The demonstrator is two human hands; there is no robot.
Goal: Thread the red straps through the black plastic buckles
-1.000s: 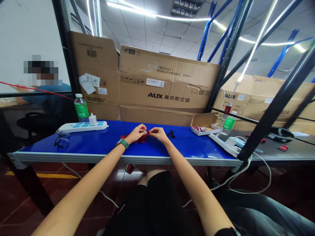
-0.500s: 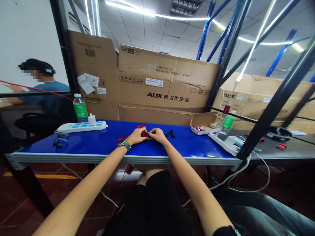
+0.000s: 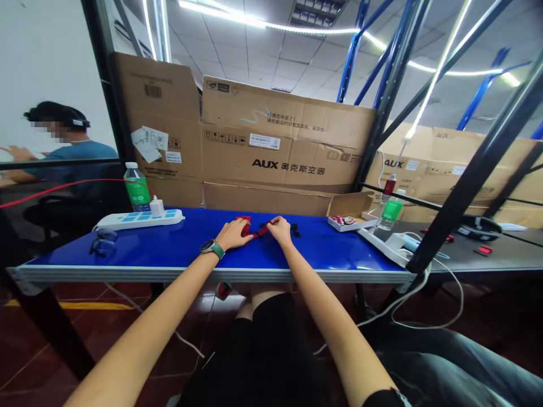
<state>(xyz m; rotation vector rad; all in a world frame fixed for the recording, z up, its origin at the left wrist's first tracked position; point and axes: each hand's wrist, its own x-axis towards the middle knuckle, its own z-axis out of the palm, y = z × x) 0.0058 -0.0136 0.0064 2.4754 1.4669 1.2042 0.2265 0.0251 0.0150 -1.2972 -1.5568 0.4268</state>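
My right hand (image 3: 280, 230) is closed, with thumb and fingertips pinching one end of a small red strip (image 3: 263, 230) just above the blue table. The strip slants down toward my left hand (image 3: 233, 234), which lies low with thumb and fingers apart. More red material shows at the left fingertips; whether it joins the strip I cannot tell. Beyond that hand lie small red pieces (image 3: 243, 218), partly covered by its fingers. Several small black pieces (image 3: 295, 230) are just right of my right hand, and another dark bit shows behind the strip.
On the blue table (image 3: 339, 249) are a white power strip (image 3: 139, 219) with a charger, a green-labelled bottle (image 3: 137, 189), glasses (image 3: 103, 242) and an open small box (image 3: 350, 220). Cardboard (image 3: 288, 135) stands behind. A person (image 3: 80, 152) sits at the left; another's leg shows lower right.
My hands have moved apart; before, their fingertips met around a small dark red thing. The right hand has shifted right with the strip's end, and the left hand's fingers have spread.
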